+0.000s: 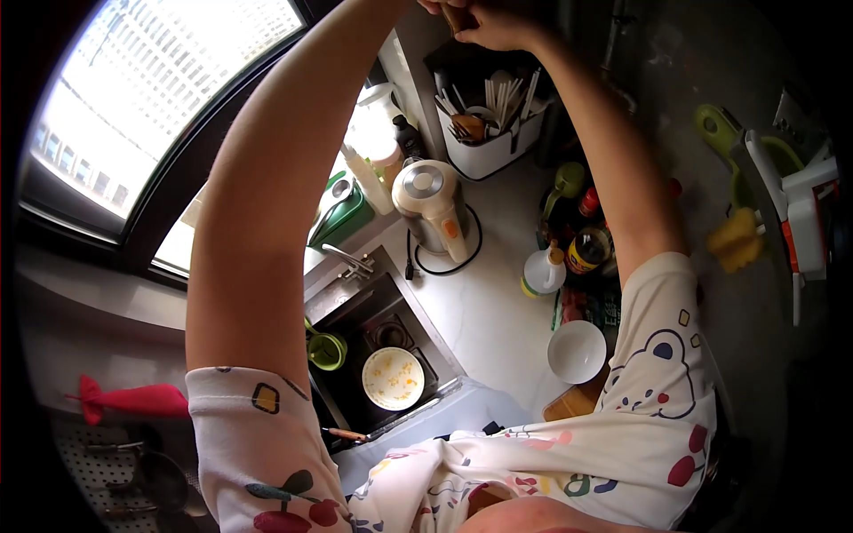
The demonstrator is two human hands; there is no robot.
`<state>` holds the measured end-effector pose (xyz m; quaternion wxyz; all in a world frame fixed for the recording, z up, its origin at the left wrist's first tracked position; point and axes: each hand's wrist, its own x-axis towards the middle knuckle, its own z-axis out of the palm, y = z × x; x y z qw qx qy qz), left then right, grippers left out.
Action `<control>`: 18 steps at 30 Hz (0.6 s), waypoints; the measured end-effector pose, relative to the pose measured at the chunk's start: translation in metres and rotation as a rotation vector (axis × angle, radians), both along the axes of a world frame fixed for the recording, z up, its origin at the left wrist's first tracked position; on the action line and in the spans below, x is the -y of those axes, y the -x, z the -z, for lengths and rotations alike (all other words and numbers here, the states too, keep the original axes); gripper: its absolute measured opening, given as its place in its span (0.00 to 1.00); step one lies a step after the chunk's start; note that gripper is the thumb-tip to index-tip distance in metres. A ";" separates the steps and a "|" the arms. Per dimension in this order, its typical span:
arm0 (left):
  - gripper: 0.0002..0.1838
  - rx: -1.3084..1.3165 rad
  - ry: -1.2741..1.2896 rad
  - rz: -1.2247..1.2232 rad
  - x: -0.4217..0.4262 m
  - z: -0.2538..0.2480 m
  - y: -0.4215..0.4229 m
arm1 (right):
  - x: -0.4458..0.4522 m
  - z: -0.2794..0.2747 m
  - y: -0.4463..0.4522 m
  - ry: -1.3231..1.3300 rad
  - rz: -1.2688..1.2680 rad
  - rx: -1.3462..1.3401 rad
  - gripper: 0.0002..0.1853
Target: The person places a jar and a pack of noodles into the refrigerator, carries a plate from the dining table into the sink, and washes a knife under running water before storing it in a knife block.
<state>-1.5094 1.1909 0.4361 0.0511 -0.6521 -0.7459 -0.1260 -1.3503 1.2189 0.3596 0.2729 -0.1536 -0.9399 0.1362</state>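
Observation:
Both arms are raised to the top edge of the view. My right hand (pixel 496 27) is closed on a brown thing (pixel 457 18), perhaps wooden, whose upper part is cut off by the frame. My left hand (pixel 434 5) shows only a few curled fingertips beside that same brown thing; the rest lies outside the view. Just below the hands, a white utensil holder (pixel 493 155) on the counter contains chopsticks, spoons and forks.
A kettle (pixel 428 200) with a black cord stands on the counter (pixel 484 311). The sink (pixel 418 306) holds a patterned bowl (pixel 393 378) and a green cup (pixel 326 352). Bottles and a white bowl (pixel 577 352) are at right; a window (pixel 160 98) is at left.

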 end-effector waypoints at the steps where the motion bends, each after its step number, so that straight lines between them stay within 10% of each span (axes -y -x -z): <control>1: 0.21 -0.062 -0.012 0.015 0.002 0.005 -0.001 | -0.006 0.012 0.007 -0.011 0.027 -0.033 0.13; 18: 0.19 -0.545 -0.149 0.113 -0.041 0.097 0.018 | -0.067 0.091 0.043 -0.068 0.305 0.276 0.31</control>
